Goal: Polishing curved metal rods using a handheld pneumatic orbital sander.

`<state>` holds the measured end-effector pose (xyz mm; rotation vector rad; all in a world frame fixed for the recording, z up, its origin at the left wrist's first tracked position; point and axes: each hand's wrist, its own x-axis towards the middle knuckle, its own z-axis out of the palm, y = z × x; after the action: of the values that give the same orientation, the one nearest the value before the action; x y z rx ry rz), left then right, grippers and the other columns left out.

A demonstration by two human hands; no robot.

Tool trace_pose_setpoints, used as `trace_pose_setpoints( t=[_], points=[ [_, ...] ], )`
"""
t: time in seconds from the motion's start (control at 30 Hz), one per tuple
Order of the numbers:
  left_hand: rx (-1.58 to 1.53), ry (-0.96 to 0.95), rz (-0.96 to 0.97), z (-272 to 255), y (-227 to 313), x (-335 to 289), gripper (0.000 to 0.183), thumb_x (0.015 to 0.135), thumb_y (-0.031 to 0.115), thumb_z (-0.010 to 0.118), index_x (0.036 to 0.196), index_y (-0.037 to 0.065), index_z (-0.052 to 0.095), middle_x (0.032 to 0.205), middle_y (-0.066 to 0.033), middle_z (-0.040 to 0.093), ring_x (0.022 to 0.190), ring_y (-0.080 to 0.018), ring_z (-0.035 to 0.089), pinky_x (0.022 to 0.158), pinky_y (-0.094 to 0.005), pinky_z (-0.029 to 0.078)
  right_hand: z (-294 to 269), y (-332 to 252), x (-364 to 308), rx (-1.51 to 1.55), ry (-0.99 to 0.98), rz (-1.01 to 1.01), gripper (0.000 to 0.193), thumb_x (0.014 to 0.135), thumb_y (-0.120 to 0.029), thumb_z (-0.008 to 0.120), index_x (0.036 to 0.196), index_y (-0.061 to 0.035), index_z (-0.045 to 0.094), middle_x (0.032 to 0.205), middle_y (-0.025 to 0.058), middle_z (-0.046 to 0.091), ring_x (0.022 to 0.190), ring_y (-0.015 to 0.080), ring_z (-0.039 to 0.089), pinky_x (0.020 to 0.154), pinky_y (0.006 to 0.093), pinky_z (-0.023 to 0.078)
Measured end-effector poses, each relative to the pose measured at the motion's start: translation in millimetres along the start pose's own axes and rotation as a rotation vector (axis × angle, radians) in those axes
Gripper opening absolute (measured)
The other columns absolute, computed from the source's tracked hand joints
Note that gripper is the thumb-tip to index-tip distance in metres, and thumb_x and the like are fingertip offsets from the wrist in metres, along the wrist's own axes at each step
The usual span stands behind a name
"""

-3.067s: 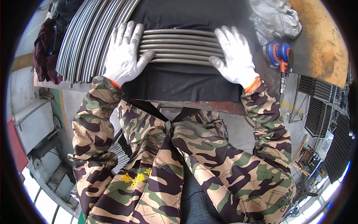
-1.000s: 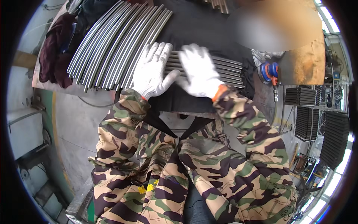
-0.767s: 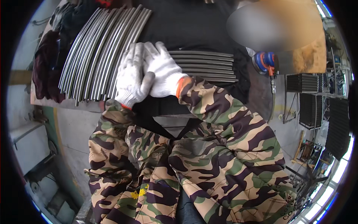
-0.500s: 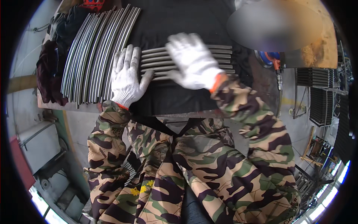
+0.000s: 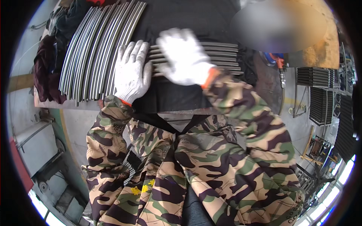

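Observation:
Several dark metal rods [image 5: 223,54] lie side by side across the black cloth [image 5: 177,94] in front of me. My left hand [image 5: 132,73], in a white knit glove, is flat and stretched out at their left ends, thumb apart from the fingers. Over the left half of these rods is my right hand [image 5: 184,58], also gloved and smeared by motion. Its fingers look stretched out, and it hides the rods beneath it; whether it touches them I cannot tell. Just left of my left hand, a wide row of shinier rods [image 5: 98,52] points away from me.
Dark crumpled cloths [image 5: 47,75] are bunched at the table's left edge. On the right lies a blue and red tool [image 5: 277,60] with a hose, near a brown board [image 5: 324,51]. Racks of dark bars [image 5: 320,103] stand beyond the table's right side.
My right hand has slid leftward along the crosswise rods, toward my left hand. The left hand stays at their left ends, its fingers closer together. The view has shifted slightly.

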<state>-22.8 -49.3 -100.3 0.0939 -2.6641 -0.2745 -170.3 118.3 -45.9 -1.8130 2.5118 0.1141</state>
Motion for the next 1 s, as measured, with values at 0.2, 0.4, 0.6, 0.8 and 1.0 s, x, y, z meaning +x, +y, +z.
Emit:
trace_pose_setpoints(
  t=[0.2, 0.4, 0.6, 0.8, 1.0],
  points=[
    [0.099, -0.008, -0.045, 6, -6, -10, 0.06, 0.1, 0.014, 0.058, 0.156, -0.005, 0.047, 0.159, -0.0251, 0.05, 0.151, -0.0435, 0.042, 0.13, -0.0564, 0.025, 43, -13, 25, 0.159, 0.39, -0.153, 0.079, 0.096, -0.051, 0.06, 0.152, 0.005, 0.051, 0.157, 0.0211, 0.052, 0.146, 0.0368, 0.046, 0.123, 0.0556, 0.029],
    [0.166, -0.092, -0.102, 6, -5, -1, 0.061, 0.105, 0.027, 0.055, 0.158, -0.003, 0.045, 0.163, -0.0265, 0.045, 0.157, -0.0419, 0.034, 0.132, -0.0557, 0.019, 28, 86, -55, -0.013, 0.193, 0.03, 0.084, 0.1, -0.054, 0.057, 0.161, 0.0014, 0.04, 0.17, 0.0232, 0.036, 0.16, 0.0395, 0.031, 0.131, 0.0551, 0.019],
    [0.181, -0.007, -0.107, 6, -4, 2, 0.064, 0.103, 0.035, 0.059, 0.152, -0.005, 0.053, 0.157, -0.028, 0.053, 0.152, -0.0438, 0.042, 0.13, -0.0567, 0.024, 14, 91, -75, -0.174, 0.335, 0.019, 0.081, 0.091, -0.049, 0.07, 0.145, 0.0069, 0.05, 0.151, 0.0251, 0.05, 0.142, 0.0416, 0.045, 0.12, 0.057, 0.033],
    [0.104, 0.092, -0.066, 11, -3, 9, 0.065, 0.102, 0.039, 0.06, 0.149, -0.006, 0.054, 0.152, -0.0284, 0.057, 0.146, -0.0448, 0.048, 0.127, -0.0576, 0.027, 14, -11, -11, -0.061, 0.346, -0.12, 0.074, 0.086, -0.048, 0.069, 0.135, 0.0058, 0.058, 0.139, 0.0196, 0.055, 0.133, 0.036, 0.048, 0.112, 0.0517, 0.037],
    [0.094, 0.043, -0.037, 12, -9, 4, 0.068, 0.104, 0.041, 0.058, 0.151, -0.008, 0.052, 0.154, -0.0295, 0.054, 0.148, -0.0446, 0.046, 0.129, -0.0571, 0.025, 27, -29, -1, 0.044, 0.261, -0.149, 0.081, 0.092, -0.05, 0.063, 0.15, 0.0041, 0.051, 0.159, 0.0195, 0.049, 0.151, 0.038, 0.04, 0.127, 0.0564, 0.024]
  ],
)
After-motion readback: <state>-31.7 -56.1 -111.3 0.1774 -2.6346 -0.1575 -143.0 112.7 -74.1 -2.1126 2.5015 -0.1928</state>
